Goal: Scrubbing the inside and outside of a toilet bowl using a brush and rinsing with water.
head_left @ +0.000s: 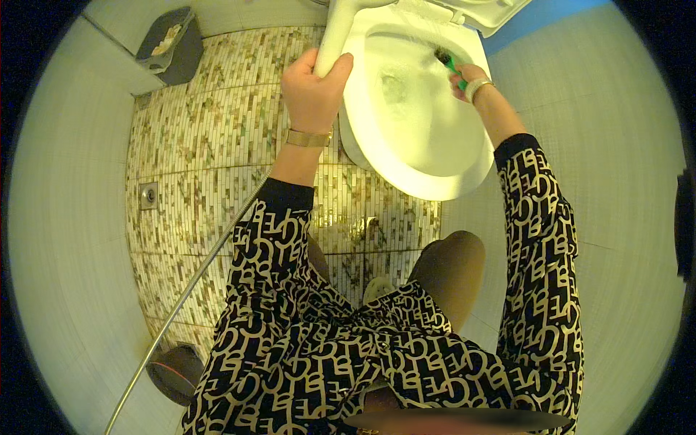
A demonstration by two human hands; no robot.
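My left hand (pixel 312 90) is closed round the handle of a white shower head (pixel 336 32), held up beside the toilet's left rim. Fine streaks of water fall into the bowl near the top of the view. My right hand (pixel 473 78) grips a green-handled brush (pixel 443 56) with dark bristles. Its bristles are inside the bowl, near the far right wall. The white toilet (pixel 428 186) has its seat and lid (pixel 500 13) raised, and water stands in the bowl. A metal hose (pixel 174 313) runs from the lower left up behind my left forearm.
A grey bin (pixel 179 59) with crumpled paper stands at the far left corner. A square floor drain (pixel 148 195) is set in the mosaic-tiled floor. Light walls close in on the left and right. A dark round object (pixel 174 373) lies at the lower left.
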